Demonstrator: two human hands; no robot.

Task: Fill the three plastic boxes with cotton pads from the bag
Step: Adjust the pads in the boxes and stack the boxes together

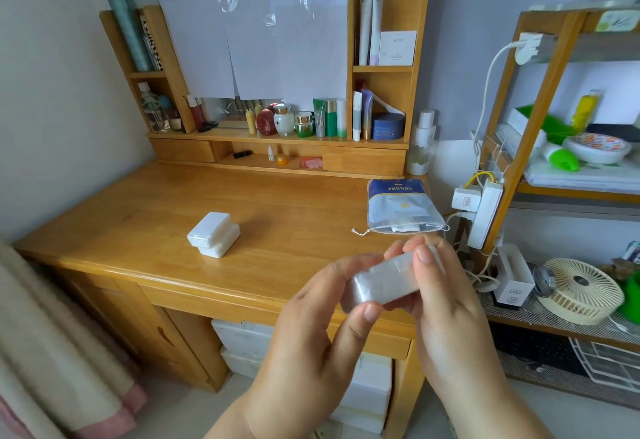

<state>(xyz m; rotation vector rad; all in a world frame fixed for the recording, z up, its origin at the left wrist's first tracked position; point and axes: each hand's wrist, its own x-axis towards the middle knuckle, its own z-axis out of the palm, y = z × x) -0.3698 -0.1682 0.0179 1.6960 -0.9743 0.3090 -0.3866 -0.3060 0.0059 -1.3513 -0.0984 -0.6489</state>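
Both hands hold one translucent plastic box (382,281) in front of the desk edge — left hand (311,327) pinching its near end, right hand (440,286) its far end; long axis runs between them; bag (401,208) lies beyond on the desk (138,216), nearer the right hand.

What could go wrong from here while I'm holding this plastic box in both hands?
The plastic box is held past the desk's front edge, so if the left hand or right hand slips, it likely falls to the floor. The bag of cotton pads lies near the desk's right edge and could be knocked off.
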